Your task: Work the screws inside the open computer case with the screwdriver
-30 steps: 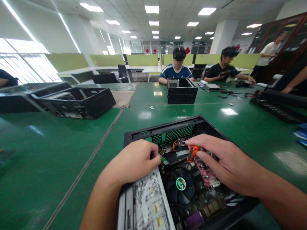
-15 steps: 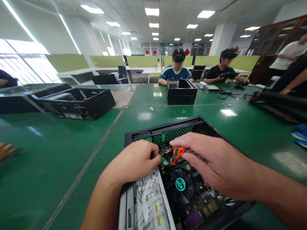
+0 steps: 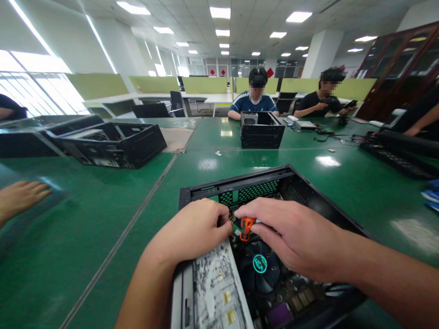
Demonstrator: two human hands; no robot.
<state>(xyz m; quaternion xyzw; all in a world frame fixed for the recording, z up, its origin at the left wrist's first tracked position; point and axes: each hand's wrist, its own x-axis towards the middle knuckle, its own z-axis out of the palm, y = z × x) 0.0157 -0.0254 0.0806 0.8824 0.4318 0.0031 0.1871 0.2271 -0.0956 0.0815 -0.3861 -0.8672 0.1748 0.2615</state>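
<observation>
An open black computer case (image 3: 240,180) lies in front of me, with a round fan (image 3: 259,264) and a motherboard inside. My right hand (image 3: 291,233) grips an orange and black screwdriver (image 3: 246,227) above the fan; its shaft and tip cannot be made out. My left hand (image 3: 197,228) rests over a scuffed silver drive-bay panel (image 3: 214,283) along the case's left side. Its fingers are curled and the thumb is bent in beside a small green board (image 3: 236,229). Whatever lies between those fingers is hidden.
On the green table (image 3: 157,237), another open black case (image 3: 116,146) stands at left and a third (image 3: 262,135) across from me. A co-worker's hand (image 3: 25,196) reaches in from the left. Two people sit opposite; cables (image 3: 332,137) lie at right.
My right hand has shifted slightly left and down with the screwdriver, which now stands more upright. My left hand stays put. The co-worker's hand at left has come further into view.
</observation>
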